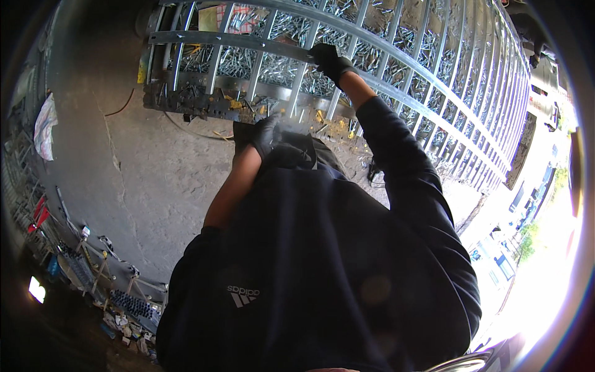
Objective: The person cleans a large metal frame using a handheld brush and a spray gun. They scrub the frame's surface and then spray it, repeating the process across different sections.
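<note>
A long metal frame (238, 41) with rails and many crossbars, like a ladder or grating, lies across the workbench in front of me. My right hand (331, 62), in a black glove, is at the frame's nearer rail, where a crossbar meets it. Its fingers are curled together, and anything between them is hidden. Closer to my body, my left hand (266, 137), also black-gloved, is over a dark pouch or cloth (300, 149) at my lap. Its fingers are blurred against the dark material. Many loose bolts or screws (279, 65) lie beneath the crossbars.
The bench's dark near edge (192, 102) carries yellow bits. Concrete floor (173, 180) spreads to the left, with a thin cable (186, 129) by the bench. A pale cloth (46, 129) hangs far left. Metal parts and racks (124, 273) stand lower left. Bright daylight enters at right.
</note>
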Demonstrator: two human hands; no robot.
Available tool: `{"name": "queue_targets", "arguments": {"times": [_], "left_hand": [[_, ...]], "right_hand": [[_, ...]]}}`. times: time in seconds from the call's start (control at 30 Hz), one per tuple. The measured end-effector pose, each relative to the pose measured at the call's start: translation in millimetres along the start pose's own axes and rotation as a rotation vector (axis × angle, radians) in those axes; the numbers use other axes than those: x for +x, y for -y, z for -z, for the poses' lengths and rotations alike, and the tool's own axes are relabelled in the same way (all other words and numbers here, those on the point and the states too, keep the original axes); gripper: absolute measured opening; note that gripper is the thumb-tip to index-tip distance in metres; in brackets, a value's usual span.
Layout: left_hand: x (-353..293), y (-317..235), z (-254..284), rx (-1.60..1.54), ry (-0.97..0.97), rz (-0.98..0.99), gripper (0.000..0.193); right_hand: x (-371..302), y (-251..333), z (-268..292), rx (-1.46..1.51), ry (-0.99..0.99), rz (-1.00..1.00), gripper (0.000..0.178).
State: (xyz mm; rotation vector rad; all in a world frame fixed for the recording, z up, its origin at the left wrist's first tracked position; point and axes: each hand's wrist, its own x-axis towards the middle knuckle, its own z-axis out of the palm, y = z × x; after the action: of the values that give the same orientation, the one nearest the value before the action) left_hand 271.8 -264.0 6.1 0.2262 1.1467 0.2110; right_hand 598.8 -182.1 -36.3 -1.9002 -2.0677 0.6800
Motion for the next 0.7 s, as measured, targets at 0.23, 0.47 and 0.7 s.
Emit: {"name": "queue_targets", "arguments": {"times": [0.23, 0.47, 0.7], "left_hand": [[8.0, 4.0, -2.8, 0.156, -0.033, 0.052, 0.015], [10.7, 5.8, -10.2, 0.211, -0.041, -0.008, 0.018], [10.8, 9.3, -17.4, 0.043, -0.031, -0.035, 0.021]], "right_hand": [[-0.5, 44.4, 43.6, 0.139, -0.025, -0.214, 0.033], [28.2, 94.4, 72.2, -0.04, 0.245, -0.237, 0.049], [25.1, 92.7, 74.4, -0.037, 0.221, -0.253, 0.043]]}}
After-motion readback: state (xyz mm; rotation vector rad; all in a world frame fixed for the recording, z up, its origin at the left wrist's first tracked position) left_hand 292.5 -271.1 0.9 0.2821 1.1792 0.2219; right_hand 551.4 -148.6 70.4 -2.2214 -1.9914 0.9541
